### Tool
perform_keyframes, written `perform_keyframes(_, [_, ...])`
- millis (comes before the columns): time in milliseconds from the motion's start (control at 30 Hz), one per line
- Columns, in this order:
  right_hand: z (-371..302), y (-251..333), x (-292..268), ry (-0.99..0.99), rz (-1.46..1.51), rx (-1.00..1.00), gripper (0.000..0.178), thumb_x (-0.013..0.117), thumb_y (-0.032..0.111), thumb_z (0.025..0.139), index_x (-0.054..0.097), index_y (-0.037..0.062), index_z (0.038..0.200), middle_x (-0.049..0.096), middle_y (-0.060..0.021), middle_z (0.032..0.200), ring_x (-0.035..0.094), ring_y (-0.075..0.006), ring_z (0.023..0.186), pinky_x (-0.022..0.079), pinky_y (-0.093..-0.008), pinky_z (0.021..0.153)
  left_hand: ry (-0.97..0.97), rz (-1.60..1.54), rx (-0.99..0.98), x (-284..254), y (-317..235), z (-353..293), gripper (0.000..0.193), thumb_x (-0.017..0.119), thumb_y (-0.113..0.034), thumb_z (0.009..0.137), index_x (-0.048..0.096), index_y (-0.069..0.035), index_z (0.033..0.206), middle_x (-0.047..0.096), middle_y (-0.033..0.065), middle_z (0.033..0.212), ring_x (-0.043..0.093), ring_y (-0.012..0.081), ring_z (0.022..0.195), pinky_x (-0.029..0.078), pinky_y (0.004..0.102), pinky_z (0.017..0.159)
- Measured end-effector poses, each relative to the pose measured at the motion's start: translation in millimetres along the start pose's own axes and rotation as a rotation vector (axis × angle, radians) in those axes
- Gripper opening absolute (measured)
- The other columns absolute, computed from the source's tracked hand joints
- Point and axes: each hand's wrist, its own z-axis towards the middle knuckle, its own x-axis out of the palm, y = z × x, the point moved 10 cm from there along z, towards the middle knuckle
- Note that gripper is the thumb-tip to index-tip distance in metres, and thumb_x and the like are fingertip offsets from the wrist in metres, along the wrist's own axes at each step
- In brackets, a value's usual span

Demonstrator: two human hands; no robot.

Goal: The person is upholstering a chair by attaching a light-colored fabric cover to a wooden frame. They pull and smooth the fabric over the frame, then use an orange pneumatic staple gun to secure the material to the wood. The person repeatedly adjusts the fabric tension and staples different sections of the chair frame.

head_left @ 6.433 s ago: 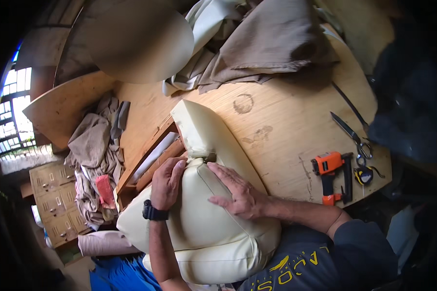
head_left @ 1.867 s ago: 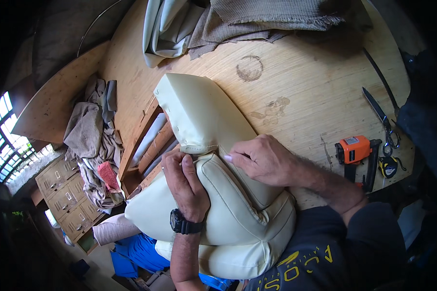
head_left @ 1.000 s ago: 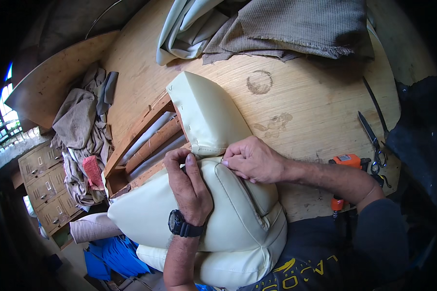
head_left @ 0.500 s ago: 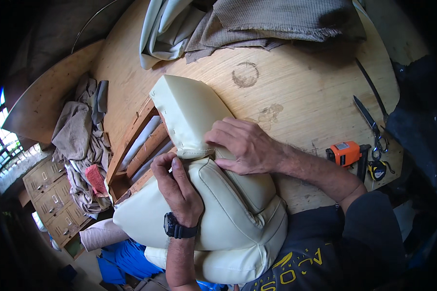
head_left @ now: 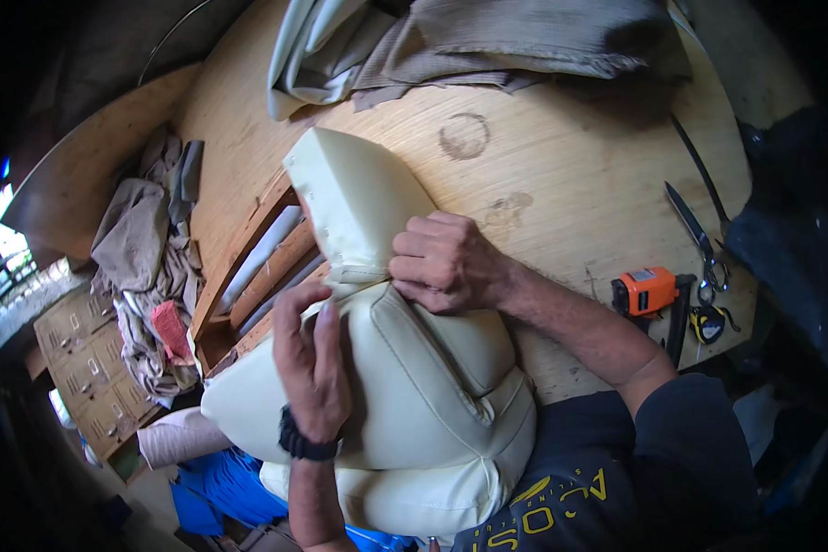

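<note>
Far left, below the bench edge: a heap of grey-brown cloth scraps (head_left: 143, 248) with a small red piece (head_left: 170, 329) among them, and beside these a slatted wooden frame (head_left: 258, 267) running under the work.

Left hand (head_left: 313, 368), a black watch (head_left: 305, 445) on its wrist, lies flat on the cream upholstered cushion (head_left: 414, 396). Fingers are extended and close together, pressing down near the narrow waist of the piece; it presses rather than grips, closing on nothing.

The cushion sits at the near edge of the wooden workbench (head_left: 561, 184), its lower bulk hanging over toward me and its upper block (head_left: 354, 198) angled up and left onto the bench top.

Right hand (head_left: 446, 262) is curled into a fist at that waist, knuckles up, fingers bunched on the cream cover where the two parts meet. I judge it is pinching cover material, but the fingertips are hidden, so what exactly they clamp I cannot tell.

Judgement on doing this well: keep the left palm weighted so the padding does not creep, pull the cover evenly with the right, and watch that the seam line stays straight.

Right of the forearm: an orange power tool (head_left: 649, 293), then scissors (head_left: 699, 244) near the bench edge. Folded grey fabric (head_left: 488, 41) lies at the far side.
</note>
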Motion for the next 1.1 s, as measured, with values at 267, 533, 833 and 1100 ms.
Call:
perform_keyframes(267, [-9,-9,7,0.000,0.098,0.068,0.021,0.078,0.021,0.080,0.060,0.0111,0.081,0.059,-0.0032,0.079,0.064,-0.0236,0.079,0.053,-0.0402,0.070,0.075,0.491,0.030,-16,17,-64,0.058,0.042,-0.033,0.109,0.042,0.002,0.156,0.039,0.0227,0.163,0.032,0.0380,0.153,0.022,0.0500,0.126])
perform_keyframes(533, [-43,-93,26,0.140,0.620,0.514,0.029,0.077,0.031,0.088,0.062,0.0065,0.087,0.066,-0.0075,0.085,0.065,-0.0260,0.082,0.053,-0.0426,0.077,0.029,0.515,0.054,16,13,-30,0.054,0.032,-0.032,0.114,0.046,0.003,0.152,0.053,0.0186,0.150,0.048,0.0298,0.140,0.033,0.0433,0.120])
perform_keyframes(833, [-109,-54,18,-0.157,0.420,0.621,0.067,0.068,0.052,0.096,0.053,0.0029,0.140,0.047,-0.0224,0.137,0.048,-0.0382,0.130,0.040,-0.0526,0.114,-0.013,0.255,-0.029,6,27,-18,0.022,0.049,-0.015,0.110,0.061,0.002,0.118,0.063,0.0124,0.118,0.059,0.0224,0.112,0.043,0.0377,0.106])
perform_keyframes(1100, [-108,-44,23,-0.117,0.409,0.626,0.073,0.067,0.045,0.098,0.045,0.0026,0.153,0.037,-0.0251,0.159,0.036,-0.0425,0.149,0.028,-0.0527,0.124,-0.150,0.165,-0.229,0,32,-13,0.014,0.052,-0.011,0.109,0.060,-0.001,0.104,0.062,0.0055,0.104,0.056,0.0148,0.100,0.044,0.0323,0.098])
